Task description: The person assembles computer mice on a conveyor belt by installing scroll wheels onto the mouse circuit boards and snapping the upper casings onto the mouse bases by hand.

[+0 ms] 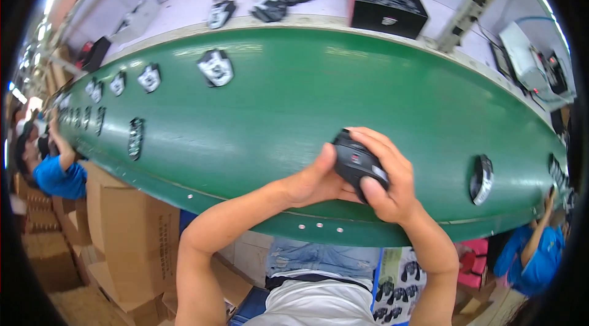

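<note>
A black, rounded plastic casing, shaped much like a computer mouse (354, 157), is held up over the green conveyor belt (288, 111), near its front edge. My right hand (397, 186) is closed around its right side, with the thumb pressed on the lower end and the fingers over the top. On the other side, my left hand (311, 180) grips it with the thumb raised and the fingers beneath, partly hidden. To the right of my hands lies a black curved piece with light markings (481, 180).
Several black-and-white parts (215, 68) and dark strips (135, 139) lie along the belt's left. A ledge behind bears more parts (270, 10) and a black-red box (386, 1). Cartons (132, 228) stand front left. People in blue work at the left (58, 176) and right (540, 258).
</note>
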Tool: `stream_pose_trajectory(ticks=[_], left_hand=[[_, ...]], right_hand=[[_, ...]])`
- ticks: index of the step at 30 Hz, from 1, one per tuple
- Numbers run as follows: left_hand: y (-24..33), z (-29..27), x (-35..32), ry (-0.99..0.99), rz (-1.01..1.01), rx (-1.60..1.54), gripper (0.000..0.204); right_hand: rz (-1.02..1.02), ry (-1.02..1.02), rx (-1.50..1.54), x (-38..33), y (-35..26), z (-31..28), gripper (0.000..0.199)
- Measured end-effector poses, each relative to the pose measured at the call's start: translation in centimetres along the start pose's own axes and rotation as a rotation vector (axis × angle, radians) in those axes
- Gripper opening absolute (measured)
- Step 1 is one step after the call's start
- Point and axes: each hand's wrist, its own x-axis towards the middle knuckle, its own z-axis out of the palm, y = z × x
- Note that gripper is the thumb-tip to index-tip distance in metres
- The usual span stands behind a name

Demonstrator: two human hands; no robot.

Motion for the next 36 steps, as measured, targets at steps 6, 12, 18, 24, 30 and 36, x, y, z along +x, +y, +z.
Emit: stream_pose_trajectory(ticks=[6,12,18,24,30,36], left_hand=[[0.3,3.3,-0.4,-0.058,0.083,0.240,0.093],[-1.7,8.8,2.1,-0.099,0.290,0.289,0.075],[-2.2,11.7,0.9,-0.009,0.409,0.391,0.040],[-1.6,15.5,-0.9,0.023,0.249,0.295,0.058],[-3.5,16.2,-1.3,-0.224,0.584,0.756,0.074],[-1.8,14.6,-0.1,-0.297,0.282,0.345,0.067]], right_hand=[[-0.020,0.053,-0.147,-1.2,-3.8,-1.0,0.066],[0.173,0.380,-0.081,-4.7,-3.2,0.6,0.070],[0.176,0.636,-0.169,-4.3,-3.3,2.8,0.068],[0.186,0.914,-0.270,-5.1,-4.7,4.9,0.067],[0.171,1.185,-0.363,-5.3,-5.9,6.4,0.066],[-0.033,0.952,-0.344,-7.1,-8.8,0.7,0.059]])
